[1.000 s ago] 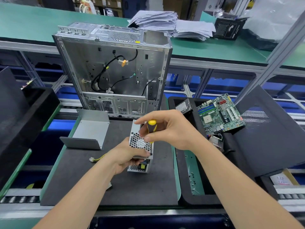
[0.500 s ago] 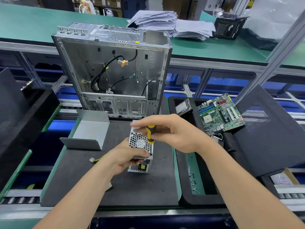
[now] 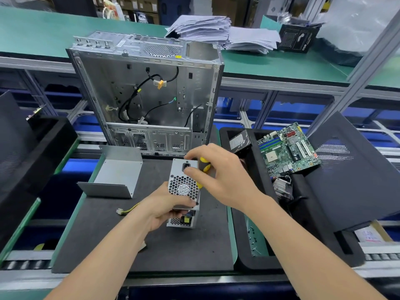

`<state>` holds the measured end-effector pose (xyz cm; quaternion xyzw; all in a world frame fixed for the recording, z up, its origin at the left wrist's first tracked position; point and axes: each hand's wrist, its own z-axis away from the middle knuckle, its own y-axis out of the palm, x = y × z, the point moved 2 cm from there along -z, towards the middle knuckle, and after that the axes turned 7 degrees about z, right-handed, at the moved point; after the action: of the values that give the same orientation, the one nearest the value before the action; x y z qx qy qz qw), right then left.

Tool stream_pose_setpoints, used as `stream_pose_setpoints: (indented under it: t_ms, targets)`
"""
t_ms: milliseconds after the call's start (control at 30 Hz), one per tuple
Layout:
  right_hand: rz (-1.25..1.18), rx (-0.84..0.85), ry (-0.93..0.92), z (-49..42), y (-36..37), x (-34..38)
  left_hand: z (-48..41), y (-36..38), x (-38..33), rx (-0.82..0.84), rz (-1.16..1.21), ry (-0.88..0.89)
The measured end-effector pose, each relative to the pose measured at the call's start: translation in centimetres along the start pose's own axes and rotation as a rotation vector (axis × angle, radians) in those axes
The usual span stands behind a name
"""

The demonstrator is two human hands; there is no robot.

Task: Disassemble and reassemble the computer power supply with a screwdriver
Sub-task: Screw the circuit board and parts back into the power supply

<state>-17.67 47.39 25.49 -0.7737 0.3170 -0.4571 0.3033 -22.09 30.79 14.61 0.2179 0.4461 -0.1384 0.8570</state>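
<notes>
**Centre of frame.** The power supply (image 3: 184,187) stands on end on the black mat (image 3: 97,234), just in front of the open computer case (image 3: 149,94). Its perforated fan face is turned up toward the camera, with the mains socket at the top of that face. The left hand (image 3: 166,210) grasps the lower part of the unit, with the thumb lying across the bottom edge of the fan face and the fingers curled underneath. The right hand (image 3: 225,178) is clenched round the screwdriver (image 3: 204,165), whose yellow-and-black handle shows between thumb and forefinger. The shaft runs down along the right edge of the fan face toward its lower right corner. Whether the tip sits in a screw cannot be told.

**Left of centre.** A bent metal cover (image 3: 119,172) rests on the mat, apart from the unit. Below it, a yellow cable (image 3: 129,210) with a white plug lies on the mat beside the left wrist.

**Right of frame.** A black foam tray (image 3: 244,265) holds three parts — a green circuit board (image 3: 287,150) lying tilted, a hard drive (image 3: 239,140) at its upper left and a heat sink (image 3: 281,187) below it. Small screws (image 3: 253,239) lie scattered on the green floor of the tray. A dark perforated panel (image 3: 357,169) leans at the far right.

**Upper centre.** Stacks of paper (image 3: 207,29) sit on the green bench (image 3: 43,35) behind the case.
</notes>
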Motion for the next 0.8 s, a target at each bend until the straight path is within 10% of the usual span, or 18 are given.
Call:
stream_pose_setpoints:
  t_ms: [200, 600, 800]
  targets:
    - [-0.410, 0.567, -0.068, -0.3, -1.5, -0.1, -0.1, -0.1, 0.2, -0.033, 0.034, -0.018]
    - [0.099, 0.051, 0.034, -0.3, 0.0, -0.2, -0.1, 0.0, -0.1, -0.036, 0.000, -0.026]
    - [-0.091, 0.272, -0.056, -0.2, -1.0, -0.4, -0.3, -0.1, 0.1, -0.047, 0.001, -0.029]
